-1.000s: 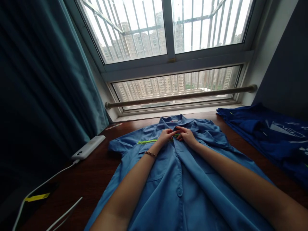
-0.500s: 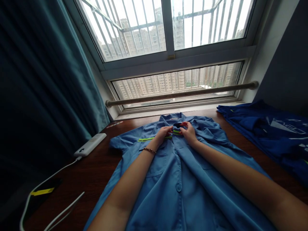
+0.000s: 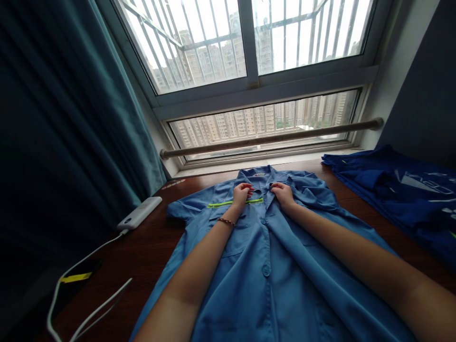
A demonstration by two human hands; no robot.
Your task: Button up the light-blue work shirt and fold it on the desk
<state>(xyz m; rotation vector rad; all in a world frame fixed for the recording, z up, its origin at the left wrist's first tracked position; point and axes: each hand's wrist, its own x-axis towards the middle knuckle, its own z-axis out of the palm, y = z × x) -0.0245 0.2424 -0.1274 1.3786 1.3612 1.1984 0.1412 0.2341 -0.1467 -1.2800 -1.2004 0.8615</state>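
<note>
A light blue short-sleeved work shirt [image 3: 263, 266] with a yellow-green reflective stripe lies front up on a dark wooden table [image 3: 149, 251], collar toward the window. My left hand [image 3: 241, 193] is closed on the shirt front just left of the collar opening. My right hand [image 3: 283, 194] is closed on the opposite front edge, right of the opening. A gap of a few finger widths separates the two hands. A beaded bracelet sits on my left wrist.
A white power bank [image 3: 140, 213] with a white cable [image 3: 89, 251] lies at the table's left. Dark blue garments [image 3: 399, 190] are piled at the right. A teal curtain [image 3: 71, 118] hangs left. A barred window and a rail [image 3: 270, 138] run behind the table.
My hands were pinched together at the top of the shirt's placket. They have moved apart, each to its own side of the collar opening.
</note>
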